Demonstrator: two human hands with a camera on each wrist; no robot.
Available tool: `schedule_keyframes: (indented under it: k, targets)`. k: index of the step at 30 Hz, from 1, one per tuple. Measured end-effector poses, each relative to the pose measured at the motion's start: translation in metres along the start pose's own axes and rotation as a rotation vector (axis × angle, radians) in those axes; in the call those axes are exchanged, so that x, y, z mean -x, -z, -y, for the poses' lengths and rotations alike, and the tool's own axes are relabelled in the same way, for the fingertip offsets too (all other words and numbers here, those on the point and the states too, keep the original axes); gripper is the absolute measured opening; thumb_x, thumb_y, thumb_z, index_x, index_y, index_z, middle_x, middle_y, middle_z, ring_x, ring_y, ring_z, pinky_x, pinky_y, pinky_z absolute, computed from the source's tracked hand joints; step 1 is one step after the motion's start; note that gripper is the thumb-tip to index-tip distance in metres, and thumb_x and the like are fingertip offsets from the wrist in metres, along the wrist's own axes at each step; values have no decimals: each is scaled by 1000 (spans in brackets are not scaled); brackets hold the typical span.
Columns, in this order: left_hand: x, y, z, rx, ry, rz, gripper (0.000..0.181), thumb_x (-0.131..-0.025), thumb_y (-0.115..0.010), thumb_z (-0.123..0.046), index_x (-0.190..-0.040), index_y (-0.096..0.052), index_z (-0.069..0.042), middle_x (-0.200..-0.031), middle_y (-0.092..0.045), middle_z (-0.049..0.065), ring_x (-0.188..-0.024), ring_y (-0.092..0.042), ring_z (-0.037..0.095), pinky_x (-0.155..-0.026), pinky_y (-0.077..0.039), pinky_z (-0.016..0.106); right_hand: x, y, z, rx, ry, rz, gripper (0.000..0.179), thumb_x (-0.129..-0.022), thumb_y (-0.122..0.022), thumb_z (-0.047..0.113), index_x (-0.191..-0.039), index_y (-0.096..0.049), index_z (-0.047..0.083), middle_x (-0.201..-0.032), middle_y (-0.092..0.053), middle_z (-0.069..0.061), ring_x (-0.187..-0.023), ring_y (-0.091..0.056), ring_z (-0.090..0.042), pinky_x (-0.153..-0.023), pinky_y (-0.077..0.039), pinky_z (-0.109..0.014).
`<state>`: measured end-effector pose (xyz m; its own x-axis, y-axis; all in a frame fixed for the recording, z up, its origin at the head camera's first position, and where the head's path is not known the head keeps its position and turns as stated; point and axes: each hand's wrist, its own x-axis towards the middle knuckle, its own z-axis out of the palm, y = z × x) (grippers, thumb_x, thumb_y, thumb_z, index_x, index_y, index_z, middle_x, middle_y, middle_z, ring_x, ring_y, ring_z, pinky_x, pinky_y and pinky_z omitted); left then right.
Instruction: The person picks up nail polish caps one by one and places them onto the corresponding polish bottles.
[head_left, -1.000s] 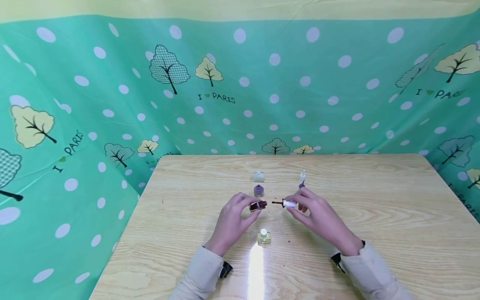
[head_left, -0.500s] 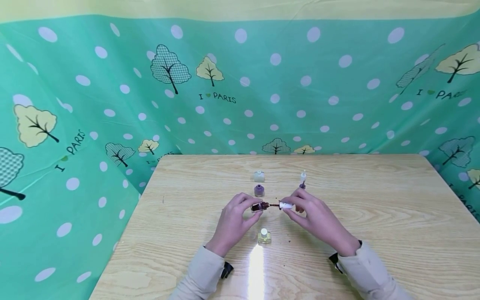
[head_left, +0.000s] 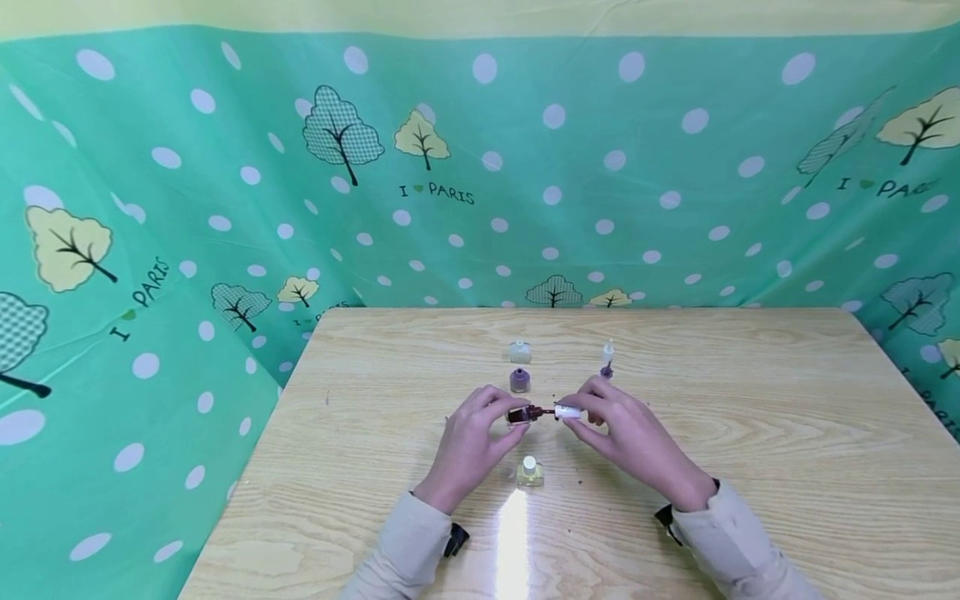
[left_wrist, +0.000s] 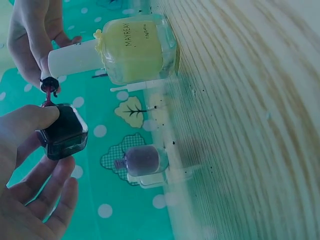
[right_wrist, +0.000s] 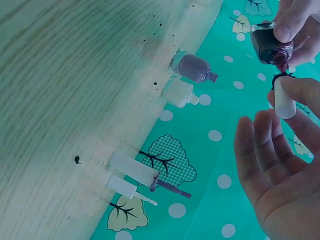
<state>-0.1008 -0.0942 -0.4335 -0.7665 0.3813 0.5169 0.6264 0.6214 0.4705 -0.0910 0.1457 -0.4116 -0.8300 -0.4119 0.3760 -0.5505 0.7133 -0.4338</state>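
Note:
My left hand (head_left: 467,442) grips a small square bottle of dark red nail polish (left_wrist: 64,134) between thumb and fingers, tipped on its side with its neck facing right. Opposite it, my right hand (head_left: 630,427) pinches the white cap (right_wrist: 285,99) of its brush, the remaining fingers spread beneath. The red-coated brush stem (head_left: 548,411) runs from the cap into the bottle's mouth, and a short length shows between them. Dark red polish coats the neck, and a dark ragged ring edges the cap. Both hands are over the middle of the table.
A capped yellow nail polish bottle (head_left: 529,474) stands nearer the front. Behind the hands are uncapped purple (head_left: 520,381) and white (head_left: 520,353) bottles. Two white brush caps, one with a purple brush (right_wrist: 172,189), one with a white brush (right_wrist: 146,199), stand upright back right. Dark specks dot the table (head_left: 360,467).
The right hand has moved left with the cap, and the brush, earlier apart from the bottle, has entered its neck. The left hand has shifted slightly right.

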Motion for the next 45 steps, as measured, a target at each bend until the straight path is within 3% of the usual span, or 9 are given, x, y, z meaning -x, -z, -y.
schedule_keyframes:
  k: [9,19,36,45]
  targets:
    - [0,-1,-2,-10,-18,10,29,-81,-83,-16,-108,-75,-15,-98,-66,-4,-90,-61,10,-76,-54,22,-2,-4,2,-13,-3,17,21,-88,-77,18,-108,-74,18,-95,-59,11,-73,-54,-5,-59,-48,-16]
    - [-3,0,-9,-80,-45,85,29,-88,-75,-23,-115,-72,-16,-105,-65,-5,-90,-58,9,-79,-52,24,-4,-8,4,-2,-10,38,20,-89,-76,19,-109,-74,17,-95,-59,8,-74,-53,-3,-61,-49,-16]
    - [-4,-3,-12,-160,-136,60,25,-90,-72,-23,-114,-72,-15,-107,-64,-1,-96,-59,12,-84,-53,25,-2,-8,8,56,27,60,23,-92,-72,20,-114,-73,14,-98,-58,7,-77,-55,-1,-67,-53,-20]
    - [-3,-7,-12,-123,-146,28,24,-91,-71,-23,-113,-73,-14,-106,-64,-2,-95,-58,11,-80,-53,23,-3,-6,7,3,-2,120,21,-97,-65,22,-114,-72,11,-96,-56,11,-77,-52,1,-68,-52,-21]
